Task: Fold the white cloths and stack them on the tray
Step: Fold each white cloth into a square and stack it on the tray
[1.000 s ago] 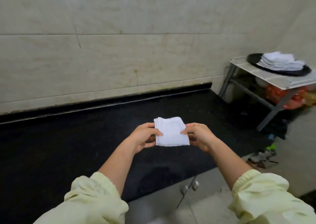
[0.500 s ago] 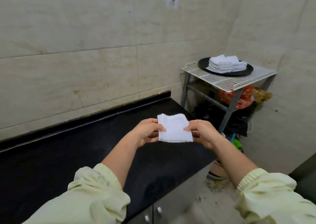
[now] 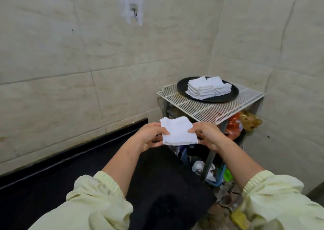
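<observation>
A folded white cloth (image 3: 177,132) was held in the air between the person's two hands, nearer the person than the black tray (image 3: 182,87) and somewhat to the left of it, well apart from it and touching no surface. The left hand (image 3: 149,136) pinched the cloth's left edge, with the thumb lying on top and the other fingers (image 3: 157,139) curled beneath. The right hand (image 3: 208,135) pinched the right edge in the same way, so both sets of fingers were clamped on the cloth from opposite sides and the cloth lay roughly flat between them, its layered edges showing at the far left corner. On the tray rested a stack of folded white cloths (image 3: 208,87), slightly fanned, sitting toward the tray's middle and right. The tray itself stood on a white wire rack (image 3: 206,109) carried by a grey metal frame in the corner of the tiled walls. Below the tray, under the rack, lay an orange bag (image 3: 233,126) and other clutter too jumbled to tell apart. To the left of the tray and closer to the person stretched a black desk (image 3: 70,186), its end passing beneath the held cloth. Pale yellow sleeves (image 3: 98,200) covered both forearms up to elastic cuffs. High on the wall to the left of the tray hung a small hook (image 3: 135,10).
</observation>
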Demonstrator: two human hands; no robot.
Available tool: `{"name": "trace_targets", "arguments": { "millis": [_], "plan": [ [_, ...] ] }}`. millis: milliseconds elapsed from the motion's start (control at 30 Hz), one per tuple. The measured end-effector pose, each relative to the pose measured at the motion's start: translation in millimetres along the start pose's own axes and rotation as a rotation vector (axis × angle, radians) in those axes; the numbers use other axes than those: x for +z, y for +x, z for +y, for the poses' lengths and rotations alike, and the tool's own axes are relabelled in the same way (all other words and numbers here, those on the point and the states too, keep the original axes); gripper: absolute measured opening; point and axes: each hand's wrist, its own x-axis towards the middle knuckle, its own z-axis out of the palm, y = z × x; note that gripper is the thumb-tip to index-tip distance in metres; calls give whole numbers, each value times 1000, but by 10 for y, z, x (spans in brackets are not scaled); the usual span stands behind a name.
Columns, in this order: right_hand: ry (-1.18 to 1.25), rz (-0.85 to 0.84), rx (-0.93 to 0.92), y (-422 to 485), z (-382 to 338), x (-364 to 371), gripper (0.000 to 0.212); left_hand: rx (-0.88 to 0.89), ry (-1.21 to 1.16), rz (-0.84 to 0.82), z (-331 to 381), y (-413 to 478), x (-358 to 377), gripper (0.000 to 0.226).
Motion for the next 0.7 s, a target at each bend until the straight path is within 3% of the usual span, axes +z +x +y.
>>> {"name": "trace_targets", "arguments": {
  "millis": [433, 600, 700],
  "plan": [
    [48, -108, -90, 1446, -1147, -1375, 35, 129, -35, 51, 1078, 1445, 1183, 16],
    [48, -131, -134, 2033, -1593, -1907, 26, 160, -36, 106, 1515, 2001, 1686, 8],
    [18, -146, -135, 2331, -1762, -2158, 22, 191, 37, 163, 1711, 2347, 1931, 16]
  ]
}}
